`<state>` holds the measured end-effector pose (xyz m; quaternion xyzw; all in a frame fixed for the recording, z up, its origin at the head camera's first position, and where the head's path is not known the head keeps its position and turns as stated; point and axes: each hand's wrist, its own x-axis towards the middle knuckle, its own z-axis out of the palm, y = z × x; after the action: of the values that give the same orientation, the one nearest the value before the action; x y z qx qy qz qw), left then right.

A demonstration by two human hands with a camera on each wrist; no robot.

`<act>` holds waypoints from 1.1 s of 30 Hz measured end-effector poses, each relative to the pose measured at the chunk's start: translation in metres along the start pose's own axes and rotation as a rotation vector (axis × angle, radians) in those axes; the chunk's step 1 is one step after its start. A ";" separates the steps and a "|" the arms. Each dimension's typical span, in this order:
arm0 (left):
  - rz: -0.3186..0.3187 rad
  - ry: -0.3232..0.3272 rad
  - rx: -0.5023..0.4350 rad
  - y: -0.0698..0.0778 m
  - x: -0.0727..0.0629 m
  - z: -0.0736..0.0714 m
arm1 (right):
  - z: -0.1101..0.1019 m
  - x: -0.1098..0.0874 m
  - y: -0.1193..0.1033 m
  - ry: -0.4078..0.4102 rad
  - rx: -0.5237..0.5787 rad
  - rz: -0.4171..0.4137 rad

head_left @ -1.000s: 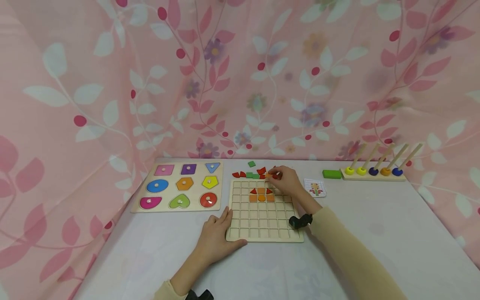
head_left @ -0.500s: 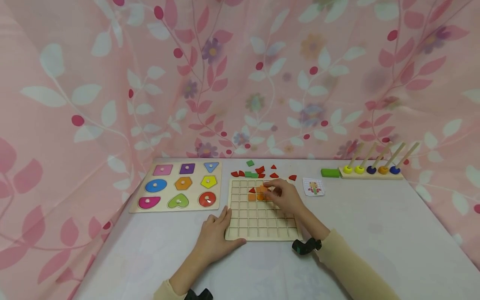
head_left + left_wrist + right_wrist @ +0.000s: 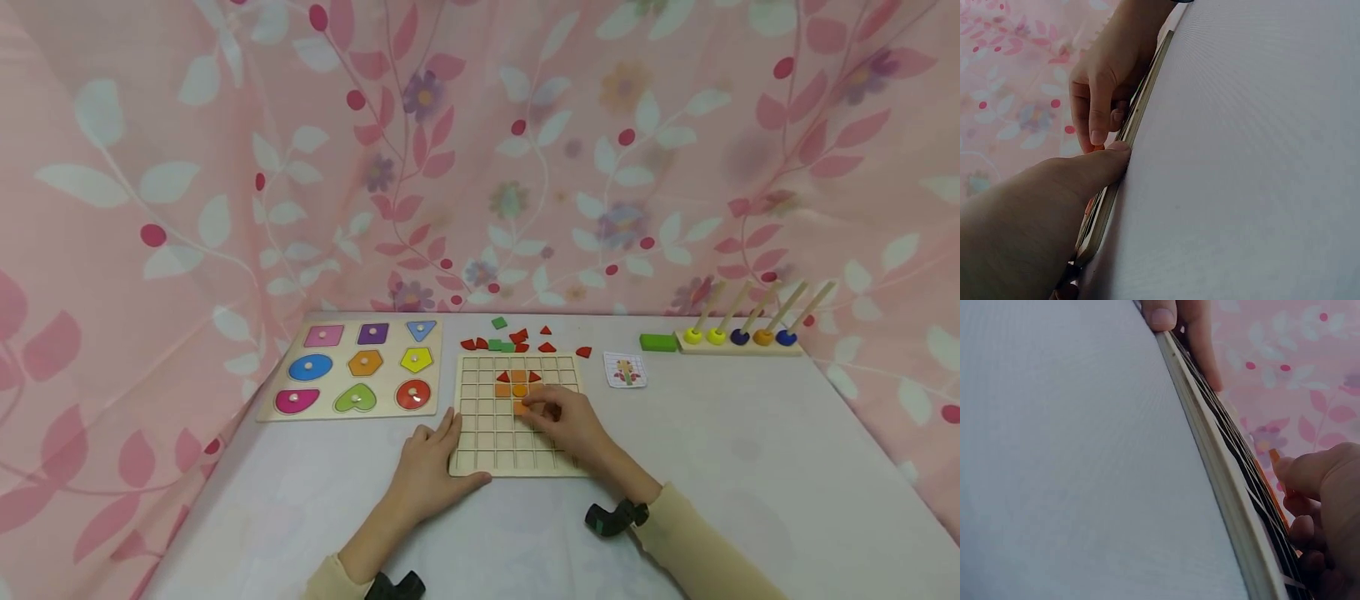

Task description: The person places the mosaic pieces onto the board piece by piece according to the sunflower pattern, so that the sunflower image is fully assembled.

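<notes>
My right hand pinches a small orange square piece over the wooden grid board, just in front of the orange round piece. In the right wrist view the orange piece shows tilted at the thumb tip. On the grid also lie orange squares and two red triangles; the right hand hides some cells. My left hand rests at the board's front left corner, fingers along the left side, thumb on the front edge.
Several red pieces and green pieces lie behind the board. A shape puzzle board sits left. To the right are a pattern card, a green block and a peg stand with coloured beads.
My right hand has come from the loose pieces behind the board forward over the grid, carrying an orange piece. My left hand stays at the board's corner. The head view shifts slightly.
</notes>
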<state>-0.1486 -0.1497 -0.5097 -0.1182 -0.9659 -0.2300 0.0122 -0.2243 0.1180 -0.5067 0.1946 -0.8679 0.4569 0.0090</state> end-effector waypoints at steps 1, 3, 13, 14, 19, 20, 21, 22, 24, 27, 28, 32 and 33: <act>0.001 0.002 0.002 0.000 0.000 0.000 | 0.000 0.000 0.003 -0.002 -0.008 -0.018; 0.001 0.001 0.006 0.000 0.000 0.000 | 0.001 0.000 0.005 -0.006 -0.037 -0.057; -0.003 0.001 0.014 0.000 0.001 0.001 | 0.004 0.001 0.009 0.030 -0.110 -0.135; -0.004 0.002 0.015 0.000 0.001 0.001 | 0.004 0.001 0.009 0.031 -0.113 -0.138; -0.004 0.005 0.016 0.000 0.001 0.001 | 0.005 0.001 0.009 0.034 -0.127 -0.147; -0.004 0.005 0.016 0.000 0.001 0.000 | 0.005 0.002 0.008 0.036 -0.129 -0.149; -0.004 0.006 0.015 0.000 0.001 0.000 | 0.005 0.002 0.008 0.037 -0.128 -0.149; -0.003 0.006 0.012 0.000 0.001 0.000 | 0.005 0.002 0.008 0.039 -0.127 -0.149; -0.005 0.005 0.011 0.000 0.001 0.000 | 0.005 0.002 0.008 0.042 -0.127 -0.144; -0.009 0.001 0.012 0.000 0.001 0.000 | 0.005 0.002 0.009 0.045 -0.122 -0.145; -0.010 0.000 0.013 0.000 0.001 0.001 | 0.005 0.002 0.009 0.046 -0.120 -0.146; -0.010 -0.003 0.013 -0.001 0.001 0.001 | 0.005 0.001 0.008 0.050 -0.114 -0.152; -0.010 -0.004 0.012 -0.001 0.001 0.001 | 0.005 0.001 0.008 0.050 -0.112 -0.152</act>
<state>-0.1499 -0.1496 -0.5108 -0.1136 -0.9678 -0.2242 0.0097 -0.2273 0.1174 -0.5156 0.2478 -0.8743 0.4105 0.0761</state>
